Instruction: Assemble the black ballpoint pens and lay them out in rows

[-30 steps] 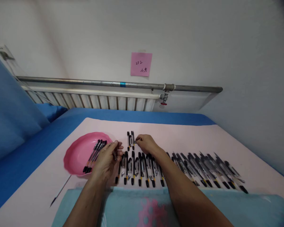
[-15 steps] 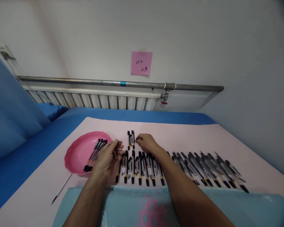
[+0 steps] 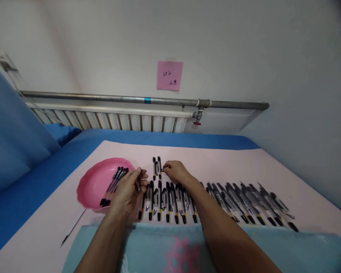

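My left hand (image 3: pixel 129 191) hovers over the left end of a long row of black pens (image 3: pixel 216 201), fingers curled and pinched on a small pen part I cannot make out. My right hand (image 3: pixel 175 172) is closed in a pinch beside two short black pen pieces (image 3: pixel 157 167) lying beyond the row; what its fingertips hold is hidden. A pink bowl (image 3: pixel 92 185) with several assembled pens (image 3: pixel 113 182) sits just left of my left hand.
The pens lie on a pale pink sheet (image 3: pixel 216 167) over a blue surface. A loose thin refill (image 3: pixel 72 228) lies near the front left. A teal cloth (image 3: pixel 187 246) covers the near edge. A radiator (image 3: pixel 108 120) and pipe run along the wall.
Almost nothing differs; both hands stay in place with only slight finger movement, and the view has shifted a little.
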Tool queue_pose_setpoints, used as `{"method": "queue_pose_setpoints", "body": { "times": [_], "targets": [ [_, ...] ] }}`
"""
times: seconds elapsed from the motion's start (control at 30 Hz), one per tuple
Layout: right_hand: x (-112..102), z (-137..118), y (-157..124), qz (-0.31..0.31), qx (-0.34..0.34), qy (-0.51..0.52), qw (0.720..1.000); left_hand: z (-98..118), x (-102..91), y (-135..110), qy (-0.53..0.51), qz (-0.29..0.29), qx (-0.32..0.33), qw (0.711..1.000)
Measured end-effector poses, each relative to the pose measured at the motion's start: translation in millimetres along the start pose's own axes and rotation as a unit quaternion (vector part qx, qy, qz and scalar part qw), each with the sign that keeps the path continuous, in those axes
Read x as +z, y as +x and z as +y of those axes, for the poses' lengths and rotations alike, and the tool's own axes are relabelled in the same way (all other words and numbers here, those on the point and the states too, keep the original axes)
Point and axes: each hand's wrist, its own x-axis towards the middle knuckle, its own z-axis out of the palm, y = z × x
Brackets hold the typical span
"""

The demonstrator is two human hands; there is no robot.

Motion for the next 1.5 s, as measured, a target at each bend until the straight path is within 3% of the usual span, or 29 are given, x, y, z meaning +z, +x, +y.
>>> {"method": "queue_pose_setpoints", "body": {
  "times": [0.17,0.3,0.43,0.57,0.7,0.83,0.93,1.13,1.5],
  "targets": [
    [-13.6,-11.8,-3.6,0.027,-0.001,0.033,0.999,0.7,1.1,-1.0,-0.031,-0.010,-0.003,0.999],
    [-36.0,-47.4,-19.2,0.043,-0.040,0.093,0.994,1.1,2.9,0.8,-0.087,-0.007,0.021,0.996],
    [-38.0,-90.8,-48.5,-0.082,-0.155,0.241,0.955,-1.5,8.4,-0.1,-0.121,-0.044,0.088,0.988],
    [-21.5,-111.0,-62.5,-0.078,-0.189,0.247,0.947,-4.7,14.5,-3.4,-0.115,-0.071,0.085,0.987],
    [-24.6,-96.5,-48.7,-0.043,-0.131,0.272,0.952,4.3,2.7,0.5,-0.056,-0.048,0.116,0.990],
    [-36.6,-52.2,-21.6,0.092,0.016,0.220,0.971,27.3,-27.9,8.6,0.048,0.082,0.216,0.972],
    [-30.3,-18.3,-6.4,0.111,0.090,0.154,0.978,40.2,-45.3,12.0,0.070,0.146,0.216,0.963],
    [-6.2,6.4,6.0,0.101,0.092,0.093,0.986,40.4,-50.9,14.8,0.056,0.152,0.170,0.972],
    [-6.9,0.7,9.2,0.091,0.041,-0.005,0.995,40.1,-58.6,18.7,0.074,0.158,0.157,0.972]
  ]
}}
